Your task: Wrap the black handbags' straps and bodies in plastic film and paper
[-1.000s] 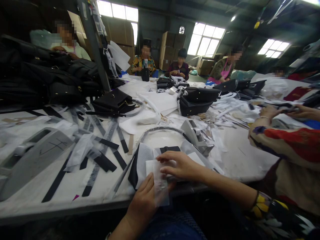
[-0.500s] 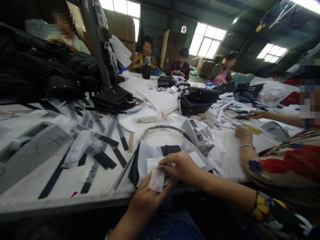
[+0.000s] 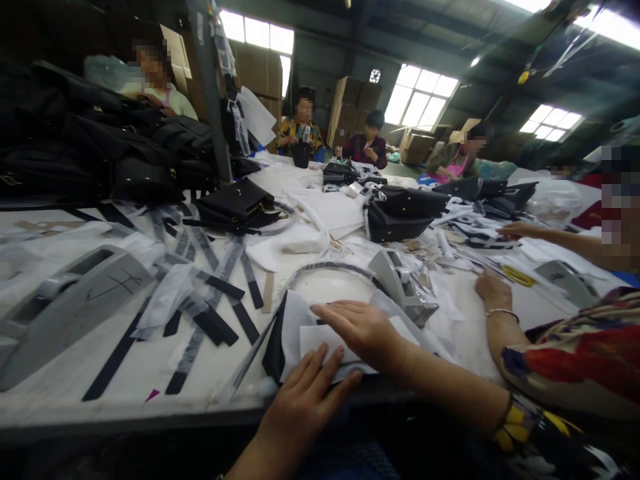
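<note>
A black handbag (image 3: 273, 352) lies at the table's front edge, mostly hidden under white wrapping sheets (image 3: 296, 319). Its long handle (image 3: 333, 267), wrapped in clear film, arches out behind it. My left hand (image 3: 307, 400) rests with fingers stretched on the near edge of the white sheets, thumb apart. Lying across the top of the same sheets, my right hand (image 3: 370, 333) is flat with its fingers extended. Neither hand shows anything gripped. The small white slip seen earlier is out of sight; whether it lies under my hands I cannot tell.
Grey tape dispensers stand left (image 3: 75, 307) and right (image 3: 400, 287) of the bag. Black straps (image 3: 215, 323), partly in film, are scattered left. More black bags (image 3: 405, 210) sit farther back. A co-worker's hand (image 3: 495, 293) rests at right near yellow-handled scissors (image 3: 517, 275).
The small white slip has left my left hand's fingers. My right hand has gone from a pinch to lying flat on the sheets. My left fingers have straightened. The view has shifted slightly.
</note>
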A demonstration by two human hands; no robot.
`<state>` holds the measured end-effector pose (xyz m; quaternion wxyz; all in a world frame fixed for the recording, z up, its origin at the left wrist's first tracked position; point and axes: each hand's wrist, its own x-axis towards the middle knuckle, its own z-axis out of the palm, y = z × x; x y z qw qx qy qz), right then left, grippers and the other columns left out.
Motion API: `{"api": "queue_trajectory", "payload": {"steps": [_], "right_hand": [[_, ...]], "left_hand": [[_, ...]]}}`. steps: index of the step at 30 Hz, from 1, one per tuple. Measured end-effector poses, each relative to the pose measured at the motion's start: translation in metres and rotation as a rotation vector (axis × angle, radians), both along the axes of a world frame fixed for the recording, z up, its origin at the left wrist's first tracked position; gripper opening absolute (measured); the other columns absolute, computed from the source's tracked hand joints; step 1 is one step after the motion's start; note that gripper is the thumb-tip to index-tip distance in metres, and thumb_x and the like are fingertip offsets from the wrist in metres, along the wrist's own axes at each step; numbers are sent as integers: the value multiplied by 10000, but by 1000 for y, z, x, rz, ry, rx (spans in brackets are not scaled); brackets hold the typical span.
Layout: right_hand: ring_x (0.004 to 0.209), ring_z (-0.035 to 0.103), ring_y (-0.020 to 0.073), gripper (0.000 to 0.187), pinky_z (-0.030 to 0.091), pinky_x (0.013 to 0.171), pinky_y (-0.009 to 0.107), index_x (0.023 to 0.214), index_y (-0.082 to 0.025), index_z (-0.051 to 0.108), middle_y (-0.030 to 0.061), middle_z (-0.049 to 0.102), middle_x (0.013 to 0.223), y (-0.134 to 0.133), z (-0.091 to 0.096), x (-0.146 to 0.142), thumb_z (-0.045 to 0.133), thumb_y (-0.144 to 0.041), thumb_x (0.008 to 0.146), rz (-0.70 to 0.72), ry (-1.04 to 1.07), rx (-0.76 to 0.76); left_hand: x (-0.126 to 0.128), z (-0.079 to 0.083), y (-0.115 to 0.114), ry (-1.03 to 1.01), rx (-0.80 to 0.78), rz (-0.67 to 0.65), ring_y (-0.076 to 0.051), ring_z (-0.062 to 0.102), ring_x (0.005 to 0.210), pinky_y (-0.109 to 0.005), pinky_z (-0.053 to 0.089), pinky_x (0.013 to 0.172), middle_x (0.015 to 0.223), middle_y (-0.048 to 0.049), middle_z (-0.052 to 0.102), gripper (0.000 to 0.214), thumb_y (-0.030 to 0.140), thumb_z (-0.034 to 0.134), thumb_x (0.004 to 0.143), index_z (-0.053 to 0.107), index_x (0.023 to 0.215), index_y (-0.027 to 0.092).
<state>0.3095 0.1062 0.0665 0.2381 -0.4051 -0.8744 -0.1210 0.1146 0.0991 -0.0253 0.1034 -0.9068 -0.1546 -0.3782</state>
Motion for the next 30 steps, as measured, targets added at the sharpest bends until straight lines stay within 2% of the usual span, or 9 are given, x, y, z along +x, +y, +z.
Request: {"api": "queue_trajectory", "payload": {"steps": [2, 6, 11, 15, 19, 24, 30], "right_hand": [[984, 734, 222, 372, 604, 886, 357, 1335, -107, 547, 149, 751, 1084, -17, -11, -5, 498, -141, 968, 37, 55, -13], [955, 748, 229, 303, 620, 880, 354, 1262, -113, 588, 142, 768, 1038, -39, -31, -7, 525, -172, 973, -26, 137, -31], [968, 748, 230, 265, 617, 902, 362, 1229, -118, 602, 131, 770, 1047, -48, -37, -11, 528, -153, 977, -77, 191, -19], [920, 756, 225, 253, 637, 841, 352, 1194, -125, 630, 120, 775, 997, -49, -43, -15, 500, -142, 977, -127, 268, -38], [921, 757, 234, 233, 635, 852, 373, 1141, -127, 658, 118, 778, 996, -51, -49, -17, 494, -139, 976, -160, 300, -27], [942, 755, 216, 227, 625, 889, 368, 1165, -125, 643, 110, 778, 1017, -60, -51, -22, 505, -139, 986, -172, 295, -5], [962, 751, 193, 327, 615, 918, 373, 1311, -121, 556, 111, 774, 1052, -71, -52, -32, 473, -116, 995, -198, 343, 10]], "left_hand": [[-2, 2, 5, 17, -23, -38, -255, 628, 1214, -389, 578, 954, 1339, -63, 653, 408, 181, 453, 1011, 570, 1375, 322], [-7, 3, 12, 55, -90, -118, -249, 619, 1227, -400, 561, 991, 1318, -84, 662, 385, 183, 412, 1022, 608, 1339, 276], [-9, -2, 7, -1, -93, -94, -244, 606, 1239, -409, 538, 1026, 1319, -62, 665, 380, 125, 374, 1018, 624, 1302, 165], [-9, 0, 3, -38, -107, -115, -216, 580, 1265, -409, 471, 1100, 1305, -96, 668, 358, 71, 415, 994, 634, 1271, 128], [-7, 3, 2, -50, -159, -90, -223, 603, 1225, -407, 485, 1084, 1261, -122, 678, 328, 72, 474, 978, 646, 1252, 128], [-9, -5, 0, -99, -165, -34, -216, 624, 1183, -367, 505, 1055, 1215, -131, 691, 299, 62, 443, 986, 637, 1212, 87], [-9, -10, -1, -108, -208, 79, -225, 664, 1095, -334, 586, 919, 1159, -157, 685, 255, 135, 454, 1000, 621, 1190, 102]]}}
